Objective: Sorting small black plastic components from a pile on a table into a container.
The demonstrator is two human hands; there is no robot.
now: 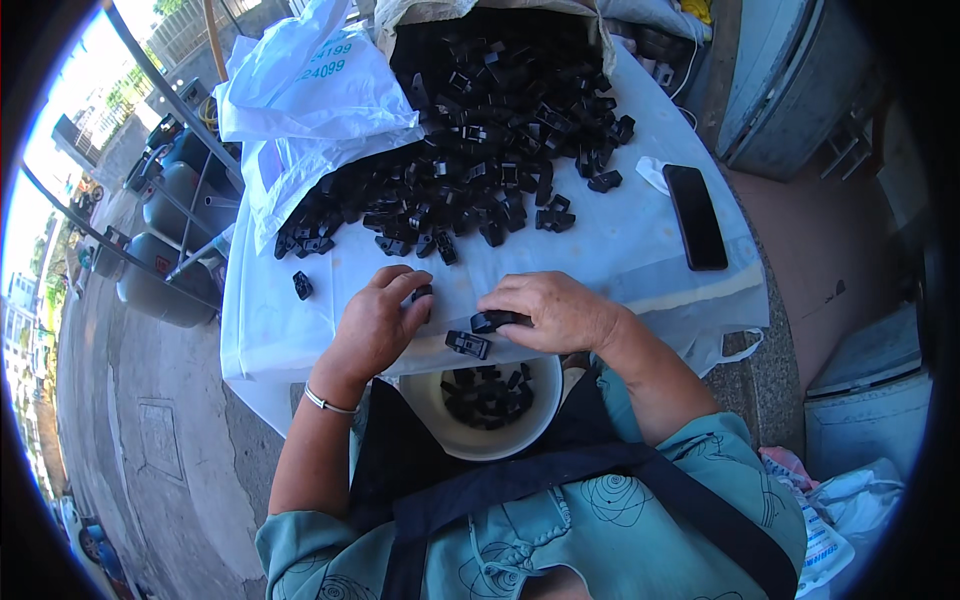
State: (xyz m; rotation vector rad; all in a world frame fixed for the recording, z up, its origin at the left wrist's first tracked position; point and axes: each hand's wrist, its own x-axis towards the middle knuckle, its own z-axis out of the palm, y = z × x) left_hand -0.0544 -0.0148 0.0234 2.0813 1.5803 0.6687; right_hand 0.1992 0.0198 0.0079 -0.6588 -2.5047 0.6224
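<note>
One black part [424,292] is being pinched between the thumb and fingers of the left hand [378,318], near the front edge of the table [620,240]; most of it is being hidden by them. A second part [492,321] is being gripped by the closed fingers of the right hand [553,305], its right end being covered. Just below it, a loose part [467,344] is lying by the front edge; whether it is being touched cannot be told. A lone part [303,285] is lying toward the left edge. Toward the back edge, a heap [480,150] is being partly covered by a white bag [310,110], its pieces being hard to make out singly. A phone [697,220] is lying near the right edge. Below the front edge, more parts [485,400] are being held in a bowl [425,412], its far rim being hidden by the table.
</note>
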